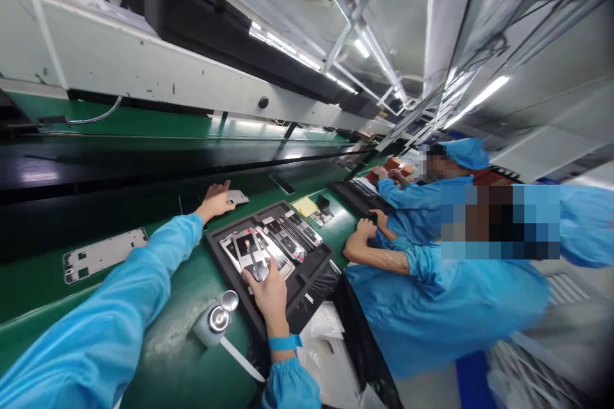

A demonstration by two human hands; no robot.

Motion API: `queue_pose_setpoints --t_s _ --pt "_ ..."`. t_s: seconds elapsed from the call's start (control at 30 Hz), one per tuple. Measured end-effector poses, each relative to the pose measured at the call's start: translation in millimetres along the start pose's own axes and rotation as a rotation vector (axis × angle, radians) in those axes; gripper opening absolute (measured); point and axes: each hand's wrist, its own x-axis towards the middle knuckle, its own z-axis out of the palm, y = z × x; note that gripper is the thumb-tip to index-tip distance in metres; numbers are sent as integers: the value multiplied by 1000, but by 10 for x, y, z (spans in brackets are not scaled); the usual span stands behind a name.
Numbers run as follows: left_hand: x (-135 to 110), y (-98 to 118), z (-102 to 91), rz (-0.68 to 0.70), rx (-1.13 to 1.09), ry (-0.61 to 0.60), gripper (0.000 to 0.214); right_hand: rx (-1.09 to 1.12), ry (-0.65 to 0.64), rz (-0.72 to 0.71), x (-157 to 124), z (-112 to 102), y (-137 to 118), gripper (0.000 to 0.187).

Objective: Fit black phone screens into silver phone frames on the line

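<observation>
In the head view, your right grip (271, 291) holds a phone screen (252, 261) over the tray's (313, 270) left part; your left grip (215, 199) meets a white panel (238, 197), how firmly I cannot tell. Loose fingers could drop the screen, scratching it. Its long axis runs far-left to near-right.
</observation>
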Motion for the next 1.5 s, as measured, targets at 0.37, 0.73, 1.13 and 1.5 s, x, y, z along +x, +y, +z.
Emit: queue_pose_setpoints --t_s 0.37,0.73,1.13,1.5 --pt "-2050 -381 -1843 -212 -839 438 68 411 254 248 129 -216 -161 65" --pt "-3883 294 -2235 -198 -1636 -33 72 760 139 30 -1109 -346 -1420 47" --pt "-4045 197 -1981 -27 -1135 -89 94 967 -268 -386 -1434 -44 -2623 51" --pt "-3998 -56 -1890 516 -277 87 74 1139 -251 -342 -1343 -17 -2855 29"
